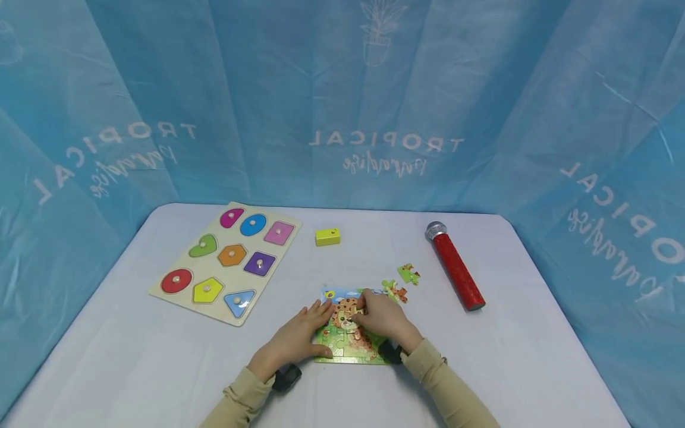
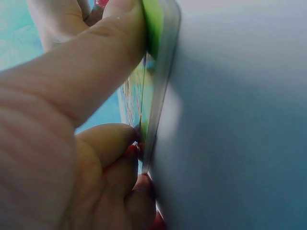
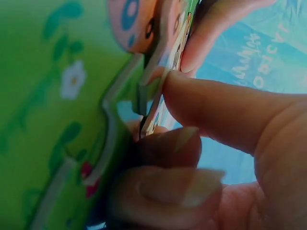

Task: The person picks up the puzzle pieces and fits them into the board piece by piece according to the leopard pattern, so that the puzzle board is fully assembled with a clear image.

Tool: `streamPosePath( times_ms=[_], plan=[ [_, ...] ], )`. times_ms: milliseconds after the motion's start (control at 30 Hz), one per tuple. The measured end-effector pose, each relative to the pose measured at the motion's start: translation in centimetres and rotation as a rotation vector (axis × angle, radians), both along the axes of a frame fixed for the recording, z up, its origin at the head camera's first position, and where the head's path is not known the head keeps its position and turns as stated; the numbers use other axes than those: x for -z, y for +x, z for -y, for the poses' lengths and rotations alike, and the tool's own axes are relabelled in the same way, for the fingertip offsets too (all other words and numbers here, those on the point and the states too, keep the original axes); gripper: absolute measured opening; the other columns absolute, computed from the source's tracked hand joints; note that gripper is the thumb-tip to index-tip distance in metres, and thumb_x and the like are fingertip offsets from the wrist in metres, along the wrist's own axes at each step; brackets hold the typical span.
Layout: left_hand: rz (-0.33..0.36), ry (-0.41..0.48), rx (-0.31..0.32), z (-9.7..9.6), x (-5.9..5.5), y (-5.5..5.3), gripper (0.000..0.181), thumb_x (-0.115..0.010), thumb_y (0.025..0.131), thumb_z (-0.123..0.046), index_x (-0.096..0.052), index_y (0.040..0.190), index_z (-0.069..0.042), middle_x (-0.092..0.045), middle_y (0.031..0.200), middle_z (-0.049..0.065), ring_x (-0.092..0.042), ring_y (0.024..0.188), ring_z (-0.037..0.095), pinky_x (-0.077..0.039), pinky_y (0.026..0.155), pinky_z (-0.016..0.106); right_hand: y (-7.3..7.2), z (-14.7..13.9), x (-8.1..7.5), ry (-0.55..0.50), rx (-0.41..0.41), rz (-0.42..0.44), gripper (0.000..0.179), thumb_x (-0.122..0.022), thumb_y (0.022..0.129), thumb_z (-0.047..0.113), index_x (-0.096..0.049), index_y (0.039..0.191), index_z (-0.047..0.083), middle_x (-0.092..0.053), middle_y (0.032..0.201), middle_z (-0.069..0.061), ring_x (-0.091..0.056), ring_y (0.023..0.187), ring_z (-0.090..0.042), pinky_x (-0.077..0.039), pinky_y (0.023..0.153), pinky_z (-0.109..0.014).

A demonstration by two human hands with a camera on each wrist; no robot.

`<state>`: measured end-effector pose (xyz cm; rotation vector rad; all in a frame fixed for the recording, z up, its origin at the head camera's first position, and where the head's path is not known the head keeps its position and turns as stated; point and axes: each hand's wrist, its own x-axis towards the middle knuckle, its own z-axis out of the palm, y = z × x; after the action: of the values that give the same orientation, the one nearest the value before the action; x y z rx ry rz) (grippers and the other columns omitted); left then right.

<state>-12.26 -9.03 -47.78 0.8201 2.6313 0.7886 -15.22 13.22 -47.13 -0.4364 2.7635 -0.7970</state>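
A jigsaw puzzle [image 1: 337, 342] with a spotted leopard on green lies at the near middle of the table. My left hand [image 1: 294, 339] rests along its left side, thumb on the near left corner and fingers stretched toward the far part. In the left wrist view, the left thumb [image 2: 100, 52] presses on the green corner. My right hand [image 1: 386, 316] is over the puzzle's right half, pinching a puzzle piece [image 3: 165, 45] between thumb and fingers. That piece stands slightly raised above its neighbours in the right wrist view. The right hand hides part of the picture.
Loose puzzle pieces [image 1: 395, 292] lie just beyond the right hand, with another green piece [image 1: 409, 274] farther back. A red microphone [image 1: 457, 270] lies to the right. A yellow block [image 1: 327, 237] and a knobbed shape board [image 1: 216, 273] stand farther off, the board at left.
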Motion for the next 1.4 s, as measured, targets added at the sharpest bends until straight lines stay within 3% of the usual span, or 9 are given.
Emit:
streamPosePath(
  times_ms=[433, 733, 833, 967, 1033, 1100, 1267, 1400],
  plan=[
    [0.007, 0.004, -0.001, 0.0, 0.1, -0.1, 0.090, -0.077, 0.079, -0.036, -0.033, 0.150, -0.002, -0.027, 0.159, 0.017, -0.022, 0.147, 0.040, -0.020, 0.120, 0.058, -0.1, -0.2, 0.1, -0.003, -0.020, -0.021, 0.022, -0.072, 0.087, 0.025, -0.053, 0.081, 0.015, -0.052, 0.067, 0.003, -0.043, 0.054, -0.011, -0.033, 0.046, -0.022],
    [0.012, 0.007, -0.004, 0.0, 0.2, -0.3, 0.091, -0.077, 0.078, -0.037, -0.033, 0.150, -0.002, -0.027, 0.159, 0.016, -0.022, 0.147, 0.039, -0.020, 0.120, 0.057, -0.2, -0.2, 0.4, -0.024, 0.029, -0.016, 0.023, -0.073, 0.086, 0.027, -0.056, 0.076, 0.016, -0.054, 0.066, 0.004, -0.043, 0.053, -0.009, -0.034, 0.046, -0.021],
    [0.018, 0.006, -0.008, 0.0, 0.3, -0.2, 0.091, -0.077, 0.078, -0.037, -0.032, 0.150, -0.002, -0.026, 0.159, 0.016, -0.021, 0.148, 0.039, -0.020, 0.121, 0.056, -0.4, -0.6, 0.4, -0.074, 0.011, 0.018, 0.021, -0.070, 0.089, 0.027, -0.058, 0.077, 0.015, -0.054, 0.066, 0.004, -0.044, 0.053, -0.009, -0.035, 0.045, -0.022],
    [0.023, 0.009, -0.008, 0.0, 0.2, -0.1, 0.092, -0.077, 0.078, -0.038, -0.032, 0.150, -0.002, -0.027, 0.159, 0.017, -0.021, 0.147, 0.040, -0.019, 0.121, 0.057, -1.1, -1.9, 0.1, -0.220, -0.009, 0.129, 0.015, -0.064, 0.093, 0.025, -0.063, 0.085, 0.012, -0.058, 0.069, -0.001, -0.049, 0.054, -0.011, -0.041, 0.047, -0.023],
    [0.024, 0.010, -0.007, 0.1, 0.2, 0.0, 0.093, -0.078, 0.078, -0.037, -0.032, 0.150, -0.002, -0.027, 0.159, 0.017, -0.021, 0.147, 0.040, -0.019, 0.121, 0.057, -1.8, -2.9, 0.0, -0.279, 0.037, 0.152, 0.014, -0.063, 0.094, 0.023, -0.066, 0.090, 0.010, -0.062, 0.075, -0.003, -0.054, 0.061, -0.013, -0.045, 0.053, -0.024],
    [0.020, 0.008, -0.009, 0.1, 0.2, 0.0, 0.092, -0.078, 0.078, -0.037, -0.032, 0.150, -0.002, -0.027, 0.159, 0.017, -0.022, 0.147, 0.040, -0.019, 0.120, 0.057, -2.6, -4.1, 0.0, -0.285, 0.121, 0.100, 0.014, -0.064, 0.093, 0.022, -0.067, 0.096, 0.008, -0.065, 0.085, -0.007, -0.058, 0.073, -0.016, -0.050, 0.063, -0.028],
    [0.008, 0.005, -0.009, 0.1, 0.2, 0.0, 0.092, -0.077, 0.078, -0.037, -0.032, 0.150, -0.003, -0.027, 0.159, 0.016, -0.022, 0.148, 0.039, -0.020, 0.121, 0.056, -4.1, -8.1, 0.4, -0.127, 0.364, -0.091, 0.039, -0.071, 0.087, 0.018, -0.061, 0.120, 0.001, -0.059, 0.120, -0.020, -0.053, 0.112, -0.034, -0.048, 0.095, -0.049],
    [-0.003, -0.002, -0.007, 0.0, 0.2, -0.2, 0.092, -0.076, 0.078, -0.039, -0.032, 0.150, -0.003, -0.027, 0.159, 0.015, -0.022, 0.148, 0.038, -0.020, 0.121, 0.056, -4.8, -10.6, 1.0, -0.071, 0.402, -0.104, 0.051, -0.072, 0.084, 0.014, -0.055, 0.130, -0.001, -0.056, 0.126, -0.022, -0.052, 0.112, -0.037, -0.049, 0.096, -0.051]
  ],
)
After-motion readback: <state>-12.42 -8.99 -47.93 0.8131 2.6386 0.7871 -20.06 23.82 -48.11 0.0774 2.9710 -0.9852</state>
